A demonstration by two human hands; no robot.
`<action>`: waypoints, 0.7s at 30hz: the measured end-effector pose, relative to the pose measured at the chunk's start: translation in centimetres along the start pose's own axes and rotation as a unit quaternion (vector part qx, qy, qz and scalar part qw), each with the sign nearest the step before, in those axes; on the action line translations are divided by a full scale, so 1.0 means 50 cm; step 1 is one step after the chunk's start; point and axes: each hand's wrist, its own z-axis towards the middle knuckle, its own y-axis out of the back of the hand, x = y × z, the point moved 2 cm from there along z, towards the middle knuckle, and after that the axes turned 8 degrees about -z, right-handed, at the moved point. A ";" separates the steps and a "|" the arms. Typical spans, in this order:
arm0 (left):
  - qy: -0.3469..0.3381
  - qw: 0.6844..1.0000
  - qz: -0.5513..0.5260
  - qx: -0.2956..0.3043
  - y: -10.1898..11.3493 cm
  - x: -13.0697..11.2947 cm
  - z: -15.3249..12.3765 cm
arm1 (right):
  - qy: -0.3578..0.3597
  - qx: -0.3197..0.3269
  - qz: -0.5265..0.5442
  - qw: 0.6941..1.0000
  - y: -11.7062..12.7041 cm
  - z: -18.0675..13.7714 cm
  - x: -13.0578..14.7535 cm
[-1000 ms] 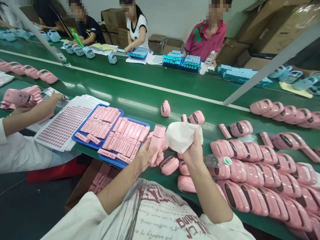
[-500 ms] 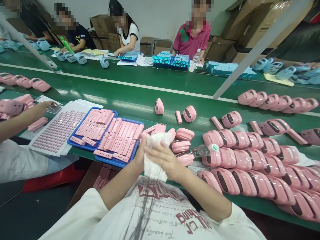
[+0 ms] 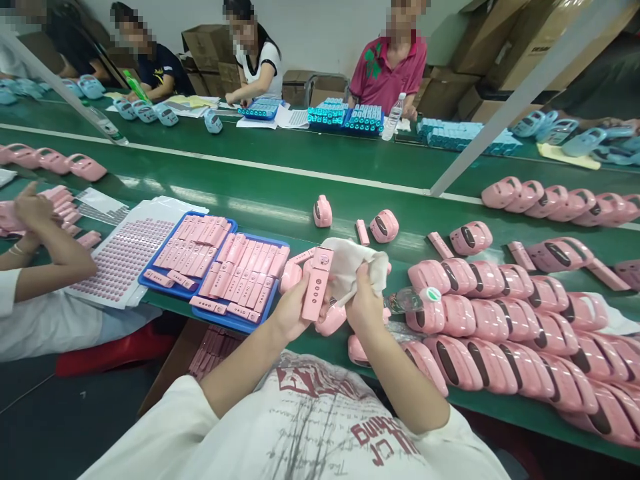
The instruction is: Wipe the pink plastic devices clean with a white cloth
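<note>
My left hand [image 3: 294, 308] is closed around a pink bar-shaped piece [image 3: 318, 283] with a row of small dark marks and a round picture near its top. In my right hand [image 3: 364, 300] is a bunched white cloth [image 3: 353, 267], which spreads out just right of the pink piece. Partly hidden behind my hands lie rounded pink plastic shells [image 3: 331, 320]. Left of my hands, a blue tray [image 3: 270, 308] holds several similar pink bars, and a second blue tray [image 3: 165, 291] stands beside it.
Rows of pink shells [image 3: 460, 363] fill the right side. A plastic bottle [image 3: 403, 301] lies by them. Printed sticker sheets [image 3: 117, 267] lie left of the trays, by a co-worker's arm [image 3: 60, 250]. Several people sit across the green conveyor [image 3: 270, 150]. A slanted pole [image 3: 480, 143] crosses the view.
The white cloth, earlier wrapped between both hands, has moved right with my right hand. The pink bar is now uncovered in my left hand. The co-worker's arm at left has bent back.
</note>
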 end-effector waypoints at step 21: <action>0.010 0.915 0.296 -0.273 0.241 -0.124 0.211 | -0.236 0.101 0.132 0.957 0.050 -0.025 -0.142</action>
